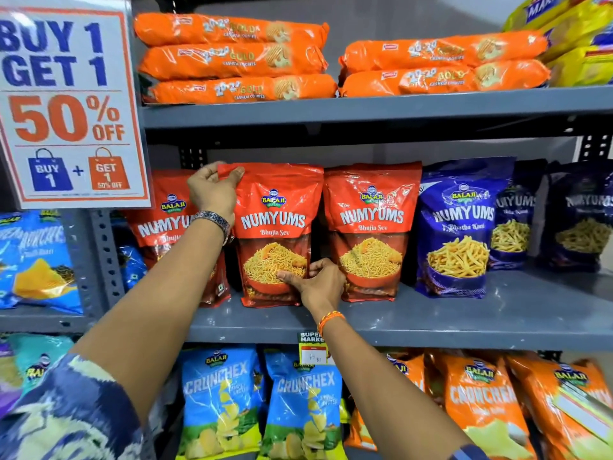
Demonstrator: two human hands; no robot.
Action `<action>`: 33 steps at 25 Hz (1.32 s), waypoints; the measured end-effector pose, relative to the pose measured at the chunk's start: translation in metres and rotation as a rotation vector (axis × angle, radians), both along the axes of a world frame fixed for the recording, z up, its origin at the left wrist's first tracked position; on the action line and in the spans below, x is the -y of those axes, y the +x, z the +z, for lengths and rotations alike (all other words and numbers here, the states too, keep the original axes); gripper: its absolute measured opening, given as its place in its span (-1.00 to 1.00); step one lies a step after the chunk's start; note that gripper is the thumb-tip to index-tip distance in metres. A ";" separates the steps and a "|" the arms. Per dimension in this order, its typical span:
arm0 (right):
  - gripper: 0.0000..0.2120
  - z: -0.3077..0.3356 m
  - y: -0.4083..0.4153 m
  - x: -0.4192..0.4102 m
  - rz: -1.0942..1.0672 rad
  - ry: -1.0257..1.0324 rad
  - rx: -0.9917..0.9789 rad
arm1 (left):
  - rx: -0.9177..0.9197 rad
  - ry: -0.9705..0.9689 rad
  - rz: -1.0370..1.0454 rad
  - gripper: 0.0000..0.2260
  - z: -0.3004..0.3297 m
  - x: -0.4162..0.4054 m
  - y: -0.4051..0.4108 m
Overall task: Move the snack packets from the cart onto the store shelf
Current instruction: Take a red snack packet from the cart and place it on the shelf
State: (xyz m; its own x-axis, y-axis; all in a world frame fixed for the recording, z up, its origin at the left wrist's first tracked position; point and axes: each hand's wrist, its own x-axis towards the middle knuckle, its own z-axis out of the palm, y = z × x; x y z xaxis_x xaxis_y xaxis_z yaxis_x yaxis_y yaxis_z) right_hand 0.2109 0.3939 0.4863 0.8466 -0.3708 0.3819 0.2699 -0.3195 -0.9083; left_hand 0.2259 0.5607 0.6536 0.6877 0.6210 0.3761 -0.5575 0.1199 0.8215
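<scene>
Upright on the grey middle shelf (431, 323): middle red Numyums packet (275, 234), left hand (212, 190) pinching its top corner, right hand (318, 283) clasping its lower right edge. Wedged between two more red packets (371, 227), three in all. Just right, three blue Numyums packets (461, 227). Sale sign (66, 104) at left.

shelving: grey metal shelf boards (381, 107) on a perforated upright (99, 257) | back: plain grey wall (414, 14) behind the top tier | sign: promo placard (69, 104) at upper left | light: bright, even, glare on wrappers
</scene>
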 end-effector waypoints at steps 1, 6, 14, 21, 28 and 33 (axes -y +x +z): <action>-0.37 0.000 0.001 -0.001 0.003 0.004 -0.005 | 0.004 0.045 0.045 -0.69 0.000 -0.001 0.000; -0.38 0.001 -0.002 -0.001 0.022 0.030 -0.011 | 0.020 0.280 0.306 -0.59 -0.003 -0.001 -0.011; -0.10 -0.022 -0.035 0.042 0.218 0.051 -0.042 | 0.262 0.246 0.287 -0.69 -0.015 0.013 -0.041; -0.37 -0.060 -0.110 0.163 0.074 0.247 0.119 | 0.279 0.237 -0.153 -0.67 -0.083 0.114 -0.057; -0.45 -0.158 -0.222 0.320 -0.428 0.392 -0.004 | 0.225 0.588 -0.618 -0.60 -0.197 0.300 -0.106; -0.48 -0.240 -0.327 0.410 -0.787 0.495 -0.149 | 0.110 0.846 -1.011 -0.61 -0.319 0.448 -0.170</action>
